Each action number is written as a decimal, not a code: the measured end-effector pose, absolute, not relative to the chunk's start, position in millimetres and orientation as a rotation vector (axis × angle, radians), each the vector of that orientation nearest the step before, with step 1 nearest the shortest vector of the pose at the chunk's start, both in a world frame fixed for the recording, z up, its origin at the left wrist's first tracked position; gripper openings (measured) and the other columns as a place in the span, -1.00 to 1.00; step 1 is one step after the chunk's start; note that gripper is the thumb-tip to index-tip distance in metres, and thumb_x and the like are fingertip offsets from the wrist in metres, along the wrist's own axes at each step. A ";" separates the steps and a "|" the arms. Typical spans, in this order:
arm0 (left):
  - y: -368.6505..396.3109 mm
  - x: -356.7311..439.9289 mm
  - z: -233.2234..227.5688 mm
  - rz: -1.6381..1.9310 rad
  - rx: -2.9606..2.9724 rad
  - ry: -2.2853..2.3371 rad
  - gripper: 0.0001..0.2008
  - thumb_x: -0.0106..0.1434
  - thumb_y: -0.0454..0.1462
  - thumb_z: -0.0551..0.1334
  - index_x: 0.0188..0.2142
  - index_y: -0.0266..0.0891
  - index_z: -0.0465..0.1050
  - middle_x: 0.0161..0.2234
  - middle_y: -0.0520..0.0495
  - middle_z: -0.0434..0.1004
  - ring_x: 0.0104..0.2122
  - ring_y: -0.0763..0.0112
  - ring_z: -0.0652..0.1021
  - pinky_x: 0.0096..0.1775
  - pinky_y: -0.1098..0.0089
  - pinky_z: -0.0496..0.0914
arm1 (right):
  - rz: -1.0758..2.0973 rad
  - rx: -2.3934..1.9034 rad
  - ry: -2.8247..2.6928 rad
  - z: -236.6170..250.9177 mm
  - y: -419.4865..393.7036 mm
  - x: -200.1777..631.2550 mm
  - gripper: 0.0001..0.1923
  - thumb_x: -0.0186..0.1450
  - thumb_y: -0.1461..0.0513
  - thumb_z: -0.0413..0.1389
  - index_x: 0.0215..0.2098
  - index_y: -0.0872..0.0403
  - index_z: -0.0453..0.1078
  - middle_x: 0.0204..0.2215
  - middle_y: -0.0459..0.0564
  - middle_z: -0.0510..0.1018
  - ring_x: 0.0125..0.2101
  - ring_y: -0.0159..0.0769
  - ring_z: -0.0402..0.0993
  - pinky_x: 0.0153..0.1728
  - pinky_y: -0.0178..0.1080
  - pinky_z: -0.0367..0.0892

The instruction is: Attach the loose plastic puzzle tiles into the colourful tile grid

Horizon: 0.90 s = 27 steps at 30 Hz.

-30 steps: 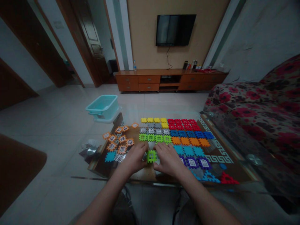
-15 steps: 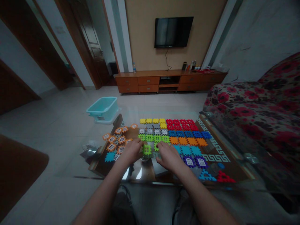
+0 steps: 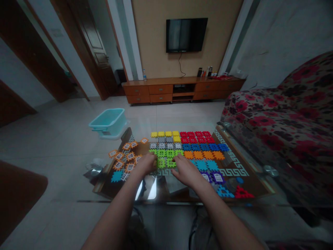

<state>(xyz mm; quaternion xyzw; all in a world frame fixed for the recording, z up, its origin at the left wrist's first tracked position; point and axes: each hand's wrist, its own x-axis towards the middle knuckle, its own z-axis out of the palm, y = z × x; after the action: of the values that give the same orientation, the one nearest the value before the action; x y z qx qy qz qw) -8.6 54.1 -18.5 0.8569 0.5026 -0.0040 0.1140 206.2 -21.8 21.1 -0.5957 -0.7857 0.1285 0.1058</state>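
Hands [image 3: 166,168] have pushed green tile [image 3: 164,162] against green row [image 3: 166,152].

Green tile [image 3: 164,162] half under hands [image 3: 166,168]

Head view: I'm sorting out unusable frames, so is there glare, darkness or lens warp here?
Head view: dim overall; a bright glare patch on the glass tabletop below the left hand; wide-angle bending of the door frames; the lime-green toothed tiles stay readable.
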 end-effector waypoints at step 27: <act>64.2 -4.7 -21.2 -0.017 2.424 1.483 -0.71 0.07 -0.33 0.32 -0.16 -0.26 0.49 -0.08 -0.25 0.53 -0.06 0.15 0.53 -0.05 0.30 0.39 | 0.478 -1.719 -2.320 14.5 -21.3 205.6 -0.72 0.31 0.25 0.11 -0.03 0.18 0.39 -0.06 0.19 0.48 0.02 -0.09 0.41 0.01 -0.17 0.28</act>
<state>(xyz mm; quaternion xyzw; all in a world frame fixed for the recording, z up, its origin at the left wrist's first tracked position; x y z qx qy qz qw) -4.7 64.2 -21.2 0.8435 0.5160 -0.0060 0.1492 205.6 -21.3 14.5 -0.5839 -0.7881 0.1622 0.1075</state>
